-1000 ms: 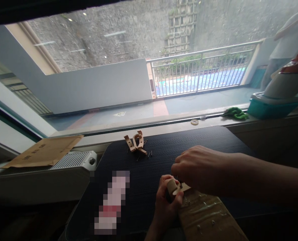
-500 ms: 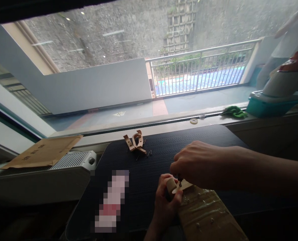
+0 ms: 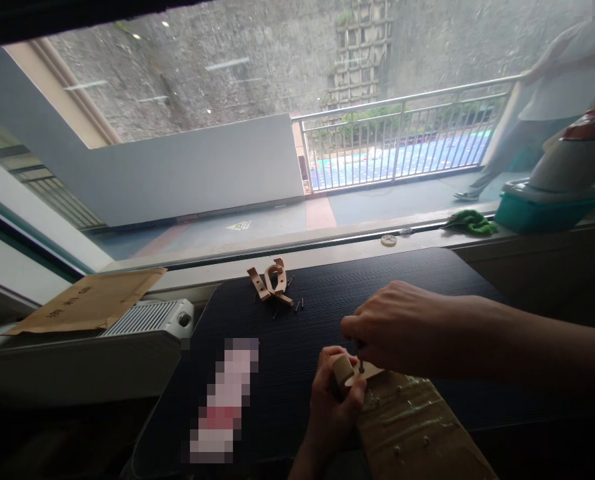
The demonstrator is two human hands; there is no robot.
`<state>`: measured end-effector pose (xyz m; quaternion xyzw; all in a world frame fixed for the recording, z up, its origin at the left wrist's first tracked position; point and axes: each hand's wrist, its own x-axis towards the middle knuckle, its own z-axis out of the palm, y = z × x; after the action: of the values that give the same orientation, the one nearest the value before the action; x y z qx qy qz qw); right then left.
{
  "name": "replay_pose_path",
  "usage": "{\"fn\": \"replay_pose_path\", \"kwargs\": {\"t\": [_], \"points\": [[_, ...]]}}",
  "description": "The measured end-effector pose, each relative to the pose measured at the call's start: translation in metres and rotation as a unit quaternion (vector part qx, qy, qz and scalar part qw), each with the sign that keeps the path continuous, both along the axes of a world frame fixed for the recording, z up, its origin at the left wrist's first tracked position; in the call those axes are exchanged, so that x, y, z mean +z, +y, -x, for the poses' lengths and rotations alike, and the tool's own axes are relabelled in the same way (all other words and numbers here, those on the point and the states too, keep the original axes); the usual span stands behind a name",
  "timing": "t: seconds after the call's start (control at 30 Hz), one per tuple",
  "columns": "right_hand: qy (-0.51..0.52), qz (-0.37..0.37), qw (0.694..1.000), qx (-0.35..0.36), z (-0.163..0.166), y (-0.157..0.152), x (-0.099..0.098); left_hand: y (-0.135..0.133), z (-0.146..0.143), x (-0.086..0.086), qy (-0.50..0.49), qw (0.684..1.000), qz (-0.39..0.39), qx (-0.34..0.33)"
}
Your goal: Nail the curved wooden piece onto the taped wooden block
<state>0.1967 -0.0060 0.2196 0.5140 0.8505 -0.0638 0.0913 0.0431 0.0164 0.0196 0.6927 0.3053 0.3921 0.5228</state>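
My left hand is closed around a small wooden piece at the near edge of the black table. My right hand reaches in from the right and pinches a small dark screw that stands on that piece. Both hands are over the end of a brown board wrapped in clear tape, which carries several small screws.
More wooden parts lie with loose screws at the table's far side. A blurred-out object lies to the left. A brown envelope rests on a radiator. On the sill are a tape roll, a green cloth and a teal tub. A person stands outside.
My right hand has shifted slightly while staying pinched on the screw. The person outside the window has moved left along the balcony. My left hand has kept its grip.
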Motion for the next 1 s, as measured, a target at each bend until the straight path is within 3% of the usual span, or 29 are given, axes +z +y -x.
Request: {"fn": "replay_pose_path", "kwargs": {"t": [0.17,0.47,0.6,0.73,0.83,1.0], "points": [[-0.017,0.028,0.999,0.035,0.003,0.000,0.008,0.001,0.001,-0.006,0.011,1.000,0.006,-0.016],[0.033,0.002,0.999,0.012,-0.003,0.000,-0.009,0.002,0.001,-0.007,0.006,1.000,-0.005,-0.009],[-0.003,0.018,1.000,-0.004,0.001,0.001,0.000,0.002,0.001,-0.004,0.005,1.000,-0.003,-0.007],[-0.018,0.024,0.999,0.028,0.004,0.003,0.006,0.001,0.001,-0.001,0.016,1.000,0.006,-0.004],[-0.007,0.016,0.998,0.054,0.004,0.003,0.001,0.000,0.000,0.000,0.025,1.000,0.016,-0.004],[0.006,0.025,0.999,0.038,0.003,0.004,-0.005,0.000,0.000,-0.001,0.017,1.000,0.013,-0.008]]}}
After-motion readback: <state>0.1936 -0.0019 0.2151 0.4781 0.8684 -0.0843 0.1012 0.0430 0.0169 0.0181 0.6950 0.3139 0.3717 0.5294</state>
